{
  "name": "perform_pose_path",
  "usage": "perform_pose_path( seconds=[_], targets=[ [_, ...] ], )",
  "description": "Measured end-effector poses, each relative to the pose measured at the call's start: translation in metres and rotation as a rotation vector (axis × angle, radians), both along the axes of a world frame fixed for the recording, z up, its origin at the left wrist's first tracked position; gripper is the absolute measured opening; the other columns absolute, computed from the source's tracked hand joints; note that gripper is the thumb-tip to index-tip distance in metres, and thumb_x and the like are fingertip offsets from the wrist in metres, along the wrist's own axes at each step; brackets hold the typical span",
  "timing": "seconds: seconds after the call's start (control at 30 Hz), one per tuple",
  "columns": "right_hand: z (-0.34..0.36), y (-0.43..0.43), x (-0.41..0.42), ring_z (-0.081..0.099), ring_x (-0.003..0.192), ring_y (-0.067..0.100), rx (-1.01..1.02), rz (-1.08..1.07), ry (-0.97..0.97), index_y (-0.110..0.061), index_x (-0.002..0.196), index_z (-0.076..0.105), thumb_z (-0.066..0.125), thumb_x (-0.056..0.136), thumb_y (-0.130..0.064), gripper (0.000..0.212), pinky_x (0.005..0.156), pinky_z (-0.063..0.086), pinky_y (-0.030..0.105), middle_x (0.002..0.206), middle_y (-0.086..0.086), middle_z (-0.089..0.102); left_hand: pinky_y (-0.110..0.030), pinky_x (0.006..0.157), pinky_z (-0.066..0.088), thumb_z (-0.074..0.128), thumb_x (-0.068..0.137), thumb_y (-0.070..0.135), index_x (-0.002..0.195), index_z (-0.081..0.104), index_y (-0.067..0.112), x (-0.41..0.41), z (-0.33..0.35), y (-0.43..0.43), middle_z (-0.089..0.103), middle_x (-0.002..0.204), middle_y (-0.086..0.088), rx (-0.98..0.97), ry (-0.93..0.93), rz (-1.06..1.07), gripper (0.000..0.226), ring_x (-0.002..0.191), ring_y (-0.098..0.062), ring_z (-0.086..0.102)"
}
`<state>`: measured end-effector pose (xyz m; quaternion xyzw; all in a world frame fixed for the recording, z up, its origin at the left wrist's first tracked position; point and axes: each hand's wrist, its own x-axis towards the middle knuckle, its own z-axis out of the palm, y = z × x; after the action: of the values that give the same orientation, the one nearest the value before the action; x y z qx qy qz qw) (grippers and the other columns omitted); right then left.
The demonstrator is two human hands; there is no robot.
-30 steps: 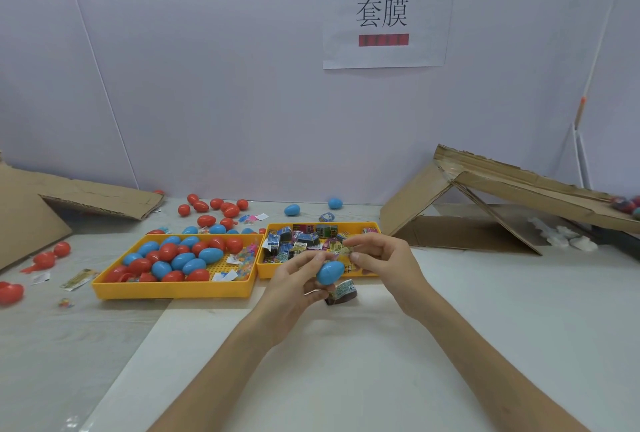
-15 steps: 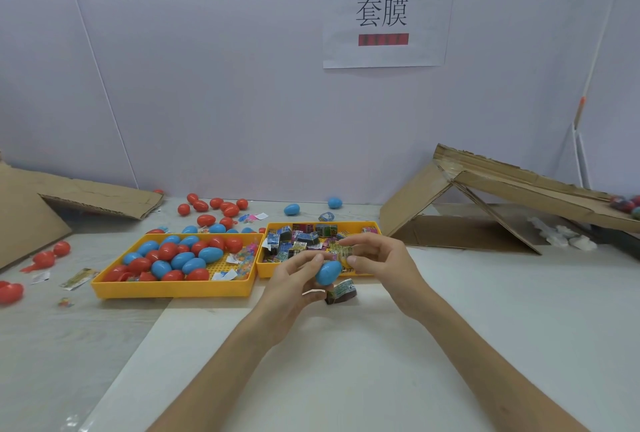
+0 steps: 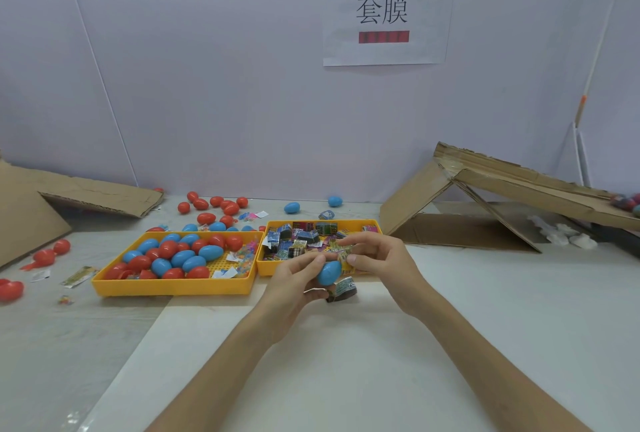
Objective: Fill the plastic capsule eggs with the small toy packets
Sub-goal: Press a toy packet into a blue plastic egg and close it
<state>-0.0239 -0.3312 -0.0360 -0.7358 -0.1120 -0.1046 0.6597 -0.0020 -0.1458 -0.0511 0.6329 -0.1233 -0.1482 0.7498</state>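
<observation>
Your left hand [image 3: 294,279] gripped a blue capsule egg [image 3: 329,273] just in front of two yellow trays, fingers curled round it. Your right hand [image 3: 377,261] pinched what looked like a small toy packet [image 3: 341,251] at the egg's top. The egg seemed light, stiff, slick plastic, best held round its widest part; the packet looked soft and crinkly, best taken by an edge. The left tray [image 3: 173,287] held red and blue eggs; the right tray [image 3: 273,270] held packets. A spare packet [image 3: 343,289] lay on the desk [image 3: 346,362] beneath your hands.

Bright, even light; wide-angle edge distortion
</observation>
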Motion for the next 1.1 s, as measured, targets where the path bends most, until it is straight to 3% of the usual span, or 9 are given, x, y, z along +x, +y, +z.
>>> perform_pose_path(
  seconds=[0.1, 0.23, 0.4, 0.63, 0.77, 0.93, 1.1],
  targets=[
    [-0.0008, 0.0000, 0.0006, 0.069, 0.093, 0.022, -0.032, -0.046, -0.019, -0.026, 0.096, 0.078, 0.073, 0.086, 0.002, 0.030, 0.078, 0.060, 0.031, 0.098, 0.010, 0.071, -0.026, 0.074, 0.057, 0.058, 0.100, 0.028, 0.108, 0.078, 0.019, 0.0008, 0.0000, 0.0001, 0.068, 0.115, -0.010, -0.012, 0.006, 0.004, 0.023, 0.089, -0.019, 0.070],
    [-0.0011, -0.0009, 0.0007, 0.070, 0.091, 0.021, -0.038, -0.059, -0.024, -0.031, 0.093, 0.079, 0.075, 0.084, 0.000, 0.032, 0.078, 0.061, 0.034, 0.097, 0.005, 0.070, -0.024, 0.071, 0.057, 0.059, 0.099, 0.027, 0.113, 0.074, 0.013, 0.0010, 0.0001, -0.0003, 0.069, 0.110, -0.009, -0.020, 0.011, 0.010, 0.025, 0.083, -0.016, 0.072],
    [-0.0010, 0.0014, 0.0011, 0.070, 0.090, 0.012, -0.059, -0.049, -0.056, -0.037, 0.087, 0.079, 0.074, 0.085, 0.001, 0.038, 0.076, 0.057, 0.025, 0.090, -0.002, 0.075, -0.026, 0.072, 0.058, 0.060, 0.098, 0.027, 0.118, 0.071, 0.012, 0.0015, 0.0000, -0.0003, 0.069, 0.109, -0.010, -0.026, 0.003, 0.027, 0.027, 0.086, -0.020, 0.071],
    [-0.0054, 0.0024, 0.0017, 0.071, 0.080, 0.016, -0.162, -0.051, -0.072, -0.022, 0.094, 0.078, 0.076, 0.087, -0.007, 0.017, 0.072, 0.059, 0.027, 0.090, -0.002, 0.076, -0.027, 0.071, 0.059, 0.061, 0.098, 0.025, 0.113, 0.072, 0.009, 0.0029, -0.0023, -0.0003, 0.070, 0.111, -0.014, -0.027, 0.001, 0.063, 0.024, 0.086, -0.021, 0.071],
    [-0.0061, 0.0052, 0.0021, 0.067, 0.072, 0.009, -0.251, -0.061, -0.113, -0.026, 0.087, 0.077, 0.077, 0.086, -0.009, 0.017, 0.067, 0.056, 0.023, 0.087, -0.005, 0.074, -0.030, 0.072, 0.060, 0.063, 0.098, 0.025, 0.107, 0.073, 0.005, 0.0035, -0.0035, -0.0004, 0.071, 0.103, -0.015, -0.010, -0.018, 0.072, 0.024, 0.083, -0.021, 0.070],
    [-0.0078, 0.0055, 0.0030, 0.068, 0.080, 0.014, -0.317, -0.068, -0.146, -0.016, 0.088, 0.076, 0.077, 0.086, -0.008, 0.007, 0.071, 0.057, 0.029, 0.093, 0.002, 0.070, -0.029, 0.071, 0.060, 0.063, 0.097, 0.026, 0.106, 0.073, 0.005, 0.0043, -0.0051, -0.0003, 0.071, 0.098, -0.012, 0.027, -0.029, 0.090, 0.024, 0.081, -0.021, 0.069],
    [-0.0065, 0.0072, 0.0007, 0.067, 0.083, 0.014, -0.325, -0.046, -0.152, -0.020, 0.085, 0.075, 0.077, 0.086, -0.009, 0.011, 0.072, 0.058, 0.035, 0.091, -0.002, 0.068, -0.026, 0.061, 0.057, 0.064, 0.097, 0.028, 0.103, 0.074, 0.008, 0.0043, -0.0050, -0.0003, 0.071, 0.085, -0.006, 0.059, -0.044, 0.119, 0.023, 0.069, -0.018, 0.067]
  ],
)
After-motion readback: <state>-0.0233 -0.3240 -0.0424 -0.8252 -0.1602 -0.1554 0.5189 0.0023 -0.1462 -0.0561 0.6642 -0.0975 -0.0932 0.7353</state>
